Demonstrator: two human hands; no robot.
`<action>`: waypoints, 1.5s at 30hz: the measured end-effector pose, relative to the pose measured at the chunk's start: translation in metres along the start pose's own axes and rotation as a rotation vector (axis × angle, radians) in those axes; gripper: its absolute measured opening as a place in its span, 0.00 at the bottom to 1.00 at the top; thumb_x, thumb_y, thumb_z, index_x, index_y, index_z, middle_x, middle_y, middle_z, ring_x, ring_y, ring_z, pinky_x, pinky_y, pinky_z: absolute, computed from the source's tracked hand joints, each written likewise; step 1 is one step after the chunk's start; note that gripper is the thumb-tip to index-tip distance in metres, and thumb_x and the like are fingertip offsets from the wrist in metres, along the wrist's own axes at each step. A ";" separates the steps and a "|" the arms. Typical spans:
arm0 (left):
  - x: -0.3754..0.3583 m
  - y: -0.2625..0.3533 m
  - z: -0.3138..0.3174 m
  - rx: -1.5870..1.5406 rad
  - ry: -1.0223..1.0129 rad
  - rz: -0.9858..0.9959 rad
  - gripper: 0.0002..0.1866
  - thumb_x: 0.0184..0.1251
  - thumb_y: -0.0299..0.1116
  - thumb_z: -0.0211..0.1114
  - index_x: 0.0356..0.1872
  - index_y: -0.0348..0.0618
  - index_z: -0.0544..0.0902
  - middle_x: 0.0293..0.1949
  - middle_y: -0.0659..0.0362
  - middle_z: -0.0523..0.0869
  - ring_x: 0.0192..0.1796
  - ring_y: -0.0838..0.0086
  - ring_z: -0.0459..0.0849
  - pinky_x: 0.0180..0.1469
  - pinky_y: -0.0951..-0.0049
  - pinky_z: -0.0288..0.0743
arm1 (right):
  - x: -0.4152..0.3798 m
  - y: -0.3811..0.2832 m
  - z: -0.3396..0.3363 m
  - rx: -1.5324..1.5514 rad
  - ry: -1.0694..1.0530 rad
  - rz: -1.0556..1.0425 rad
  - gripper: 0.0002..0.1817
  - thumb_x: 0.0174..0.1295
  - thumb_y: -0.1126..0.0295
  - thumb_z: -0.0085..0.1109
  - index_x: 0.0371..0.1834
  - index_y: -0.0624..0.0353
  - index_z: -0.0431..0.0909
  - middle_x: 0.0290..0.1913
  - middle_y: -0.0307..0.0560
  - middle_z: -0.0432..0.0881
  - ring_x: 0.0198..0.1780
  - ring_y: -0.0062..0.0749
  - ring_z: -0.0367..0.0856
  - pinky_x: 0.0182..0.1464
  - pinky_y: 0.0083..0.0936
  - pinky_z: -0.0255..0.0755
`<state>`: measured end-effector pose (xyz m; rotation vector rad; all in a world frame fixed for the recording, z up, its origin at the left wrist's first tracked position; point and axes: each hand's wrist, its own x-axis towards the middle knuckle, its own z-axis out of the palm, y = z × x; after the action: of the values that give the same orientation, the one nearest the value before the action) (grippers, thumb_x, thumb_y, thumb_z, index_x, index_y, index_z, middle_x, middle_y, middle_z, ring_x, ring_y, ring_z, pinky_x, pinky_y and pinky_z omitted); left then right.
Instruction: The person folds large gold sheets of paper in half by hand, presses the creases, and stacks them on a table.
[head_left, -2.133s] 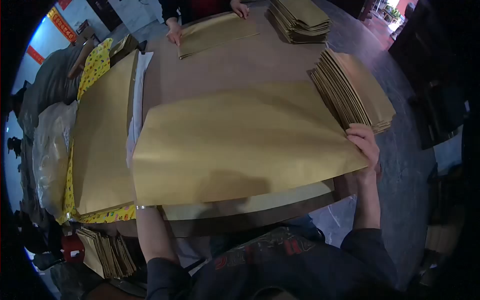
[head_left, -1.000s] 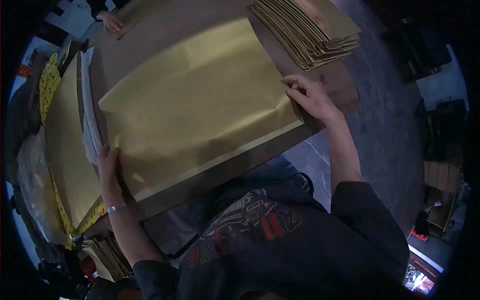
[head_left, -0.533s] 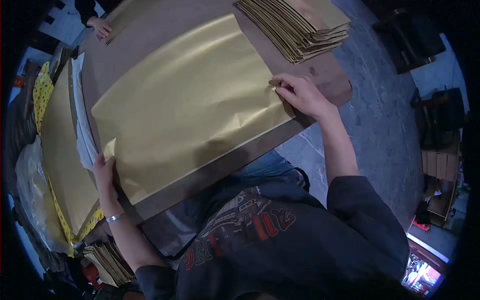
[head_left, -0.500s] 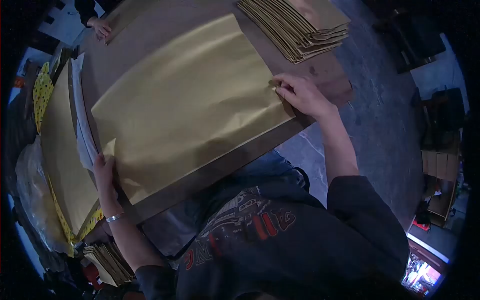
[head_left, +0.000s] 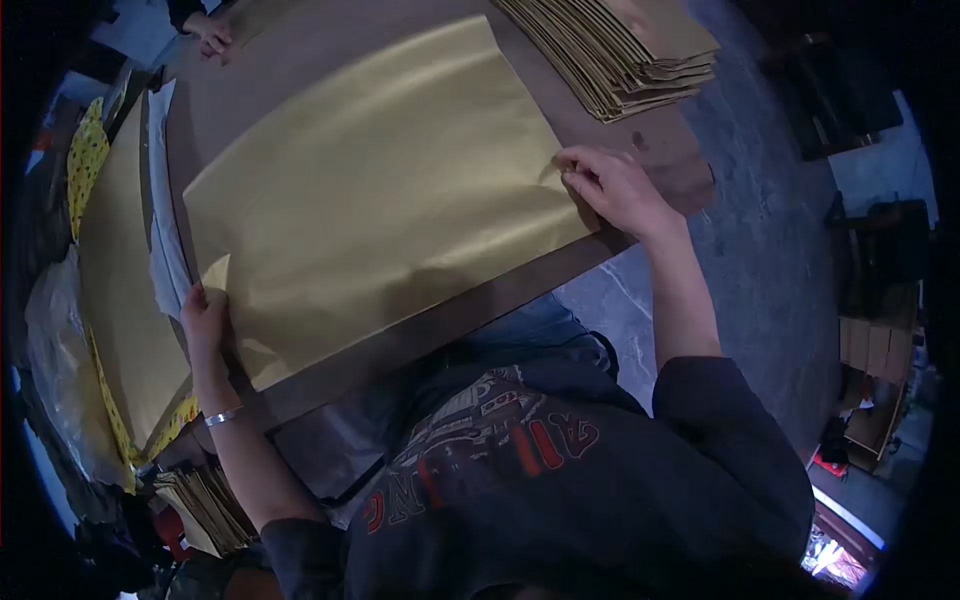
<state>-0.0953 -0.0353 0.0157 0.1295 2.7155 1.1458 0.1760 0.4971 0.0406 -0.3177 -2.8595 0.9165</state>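
A large sheet of golden-brown paper (head_left: 380, 190) spreads over the brown table (head_left: 270, 110), its near edge close to the table's front edge. My left hand (head_left: 205, 315) pinches the sheet's left side, where a small corner of paper stands up above the fingers. On the right edge, my right hand (head_left: 620, 187) is closed on the paper between thumb and fingers, and the sheet puckers there. Soft creases run across its near part. What lies under the sheet is hidden.
A stack of folded brown paper (head_left: 620, 60) lies at the table's far right. Another person's hand (head_left: 213, 38) rests at the far left. Left of me are a long white strip (head_left: 165, 200), a yellow patterned sheet (head_left: 88, 155) and clear plastic (head_left: 65, 370). More folded paper (head_left: 205, 505) stands below.
Both hands and the paper sheet have shifted slightly away from me, the right hand also a little to the right. The sheet's near part looks smoother. Both hands keep their hold.
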 end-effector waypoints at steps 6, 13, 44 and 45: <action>0.009 -0.022 0.002 0.069 0.121 0.046 0.22 0.59 0.30 0.67 0.54 0.31 0.79 0.37 0.56 0.86 0.35 0.75 0.83 0.38 0.73 0.77 | -0.001 -0.001 0.006 -0.023 0.021 -0.068 0.13 0.66 0.68 0.57 0.50 0.60 0.79 0.47 0.56 0.84 0.50 0.55 0.81 0.50 0.42 0.75; -0.008 0.004 0.004 0.302 0.156 0.107 0.24 0.58 0.31 0.67 0.57 0.37 0.79 0.43 0.47 0.86 0.46 0.59 0.86 0.50 0.64 0.78 | 0.001 0.007 0.010 -0.090 0.048 -0.040 0.13 0.64 0.72 0.59 0.51 0.62 0.79 0.47 0.56 0.84 0.49 0.54 0.82 0.49 0.40 0.75; -0.003 0.014 0.008 0.413 0.192 0.135 0.14 0.65 0.29 0.56 0.50 0.39 0.82 0.47 0.42 0.85 0.52 0.47 0.83 0.54 0.53 0.77 | 0.004 0.020 0.012 -0.095 -0.034 -0.005 0.14 0.70 0.74 0.53 0.56 0.63 0.78 0.50 0.54 0.84 0.53 0.44 0.82 0.57 0.35 0.73; -0.001 0.010 0.009 0.400 0.189 0.129 0.14 0.67 0.31 0.57 0.50 0.38 0.82 0.47 0.41 0.85 0.52 0.46 0.83 0.54 0.54 0.77 | 0.003 0.018 0.012 -0.087 -0.032 -0.009 0.14 0.70 0.74 0.53 0.56 0.63 0.78 0.50 0.54 0.84 0.53 0.44 0.82 0.57 0.34 0.73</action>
<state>-0.0927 -0.0220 0.0171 0.2678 3.1141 0.6553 0.1741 0.5059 0.0206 -0.3017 -2.9336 0.8048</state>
